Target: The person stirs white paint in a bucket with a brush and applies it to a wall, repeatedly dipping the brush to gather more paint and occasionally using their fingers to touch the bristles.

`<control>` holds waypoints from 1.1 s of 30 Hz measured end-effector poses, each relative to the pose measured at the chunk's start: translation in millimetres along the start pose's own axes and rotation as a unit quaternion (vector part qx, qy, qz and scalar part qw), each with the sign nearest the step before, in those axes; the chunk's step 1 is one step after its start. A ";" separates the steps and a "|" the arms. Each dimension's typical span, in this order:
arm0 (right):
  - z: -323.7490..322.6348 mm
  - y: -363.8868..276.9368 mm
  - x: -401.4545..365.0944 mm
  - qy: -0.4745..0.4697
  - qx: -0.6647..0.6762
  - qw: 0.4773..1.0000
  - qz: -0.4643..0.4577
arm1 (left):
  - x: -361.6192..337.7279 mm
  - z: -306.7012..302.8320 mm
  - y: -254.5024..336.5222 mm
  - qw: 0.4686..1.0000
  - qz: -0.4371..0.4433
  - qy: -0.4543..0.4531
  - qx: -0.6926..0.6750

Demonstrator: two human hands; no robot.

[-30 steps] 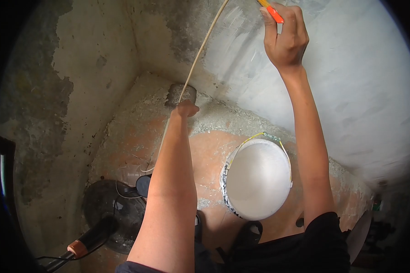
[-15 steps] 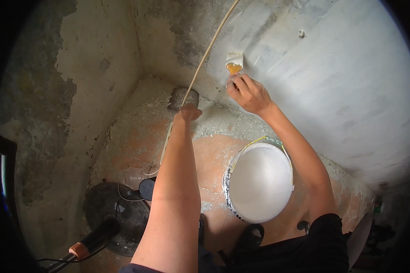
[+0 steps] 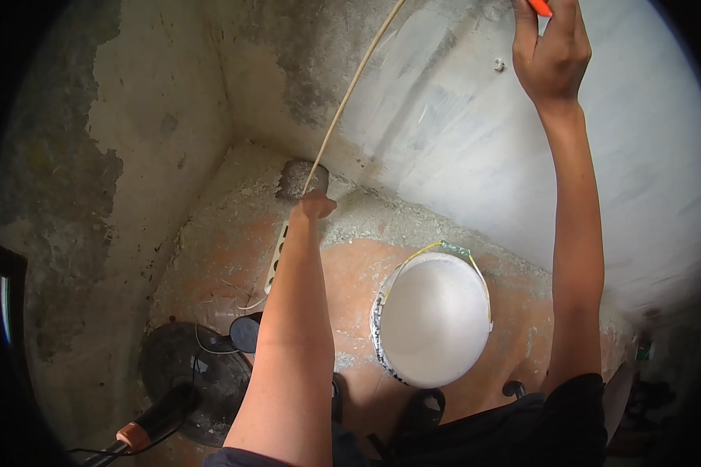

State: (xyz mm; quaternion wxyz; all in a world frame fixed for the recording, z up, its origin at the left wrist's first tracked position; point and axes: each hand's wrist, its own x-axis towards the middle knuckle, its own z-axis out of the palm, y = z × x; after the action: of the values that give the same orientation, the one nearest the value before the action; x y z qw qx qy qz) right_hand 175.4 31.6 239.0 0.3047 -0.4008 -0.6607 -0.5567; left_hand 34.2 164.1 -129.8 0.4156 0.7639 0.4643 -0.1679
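Note:
My left hand [image 3: 317,204] is closed around a pale cable [image 3: 358,74] near the wall corner. The cable runs slantwise up past the top edge. High at the upper right, my right hand [image 3: 554,62] grips the orange handle [image 3: 539,7] of a paintbrush. The brush's head is beyond the top of the view. Behind that hand is the wall [image 3: 475,148], streaked with wet-looking white paint. A white bucket [image 3: 436,319] with pale paint inside and a yellowish wire handle stands on the floor between my arms.
A white power strip [image 3: 276,261] lies beside my left forearm. A fan's round black base [image 3: 167,350] sits at lower left. A dark grey piece [image 3: 296,177] lies in the corner. Debris litters the reddish floor [image 3: 358,272]. Bare, patchy plaster [image 3: 156,117] covers the left wall.
My right hand has moved up and to the right along the wall with the paintbrush, whose head has left the view. My left hand still holds the cable.

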 end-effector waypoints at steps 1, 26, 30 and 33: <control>-6.3 -9.2 0.0 -0.027 -0.048 0.997 -0.046 | -0.4 -0.7 0.7 1.000 0.002 0.001 0.000; -13.7 0.8 -20.5 -0.048 -0.005 0.992 0.117 | -6.6 -6.4 -2.4 1.000 0.003 -0.001 0.000; -14.2 -7.5 -11.0 -0.021 -0.059 0.997 -0.049 | 5.6 -1.9 -3.5 1.000 0.016 -0.006 0.005; -2.0 -17.5 -57.1 -0.104 -0.163 0.976 -0.102 | 15.4 4.8 -5.2 1.000 0.005 0.005 0.005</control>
State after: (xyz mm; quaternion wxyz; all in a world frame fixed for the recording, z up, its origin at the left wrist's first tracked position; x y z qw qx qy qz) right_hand 188.3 17.8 182.2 0.1068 -0.4316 -0.6265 -0.6401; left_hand 38.3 170.2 -145.0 0.4098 0.7694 0.4617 -0.1641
